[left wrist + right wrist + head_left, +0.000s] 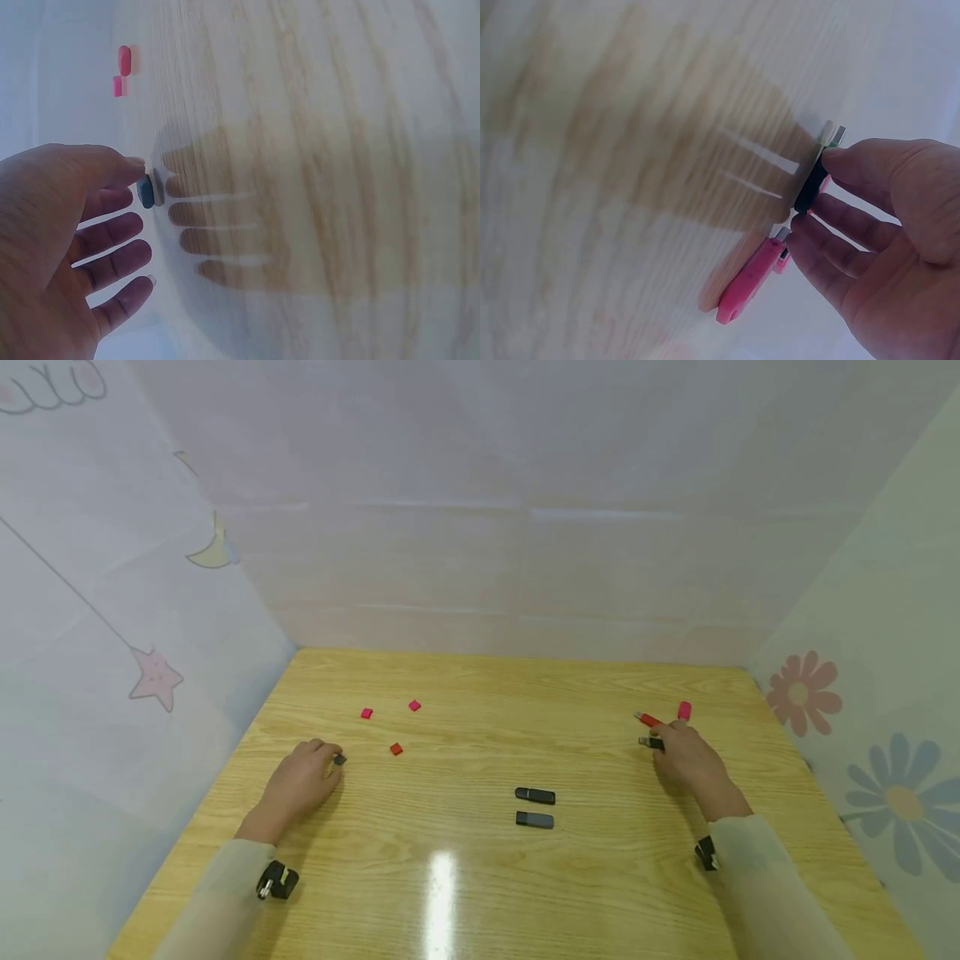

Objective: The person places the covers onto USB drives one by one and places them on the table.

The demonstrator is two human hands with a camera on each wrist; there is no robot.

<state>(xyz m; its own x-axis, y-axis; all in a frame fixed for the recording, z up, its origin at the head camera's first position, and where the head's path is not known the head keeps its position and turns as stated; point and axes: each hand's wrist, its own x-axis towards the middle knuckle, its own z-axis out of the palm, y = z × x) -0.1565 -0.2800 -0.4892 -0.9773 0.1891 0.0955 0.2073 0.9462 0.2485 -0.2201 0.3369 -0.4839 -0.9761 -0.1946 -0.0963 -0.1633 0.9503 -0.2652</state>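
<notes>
At the left, my left hand (300, 781) pinches a small dark cap (340, 759) between thumb and index finger, low over the table. The left wrist view shows this cap (145, 191) at the thumb tip, the other fingers spread behind it. Over on the right, my right hand (690, 760) pinches a black USB stick (657, 743), its bare metal plug pointing left. My right thumb and index finger lie on either side of that stick (810, 184). Beside those fingers lie a red USB stick (648, 719) and a pink USB stick (685, 710).
Two pink caps (367, 713) (415, 705) and a red cap (397, 749) lie beyond the left hand. A black USB stick (535, 795) and a grey one (535, 819), both capped, lie mid-table. Printed cloth walls (517, 568) border the wooden table (450, 877).
</notes>
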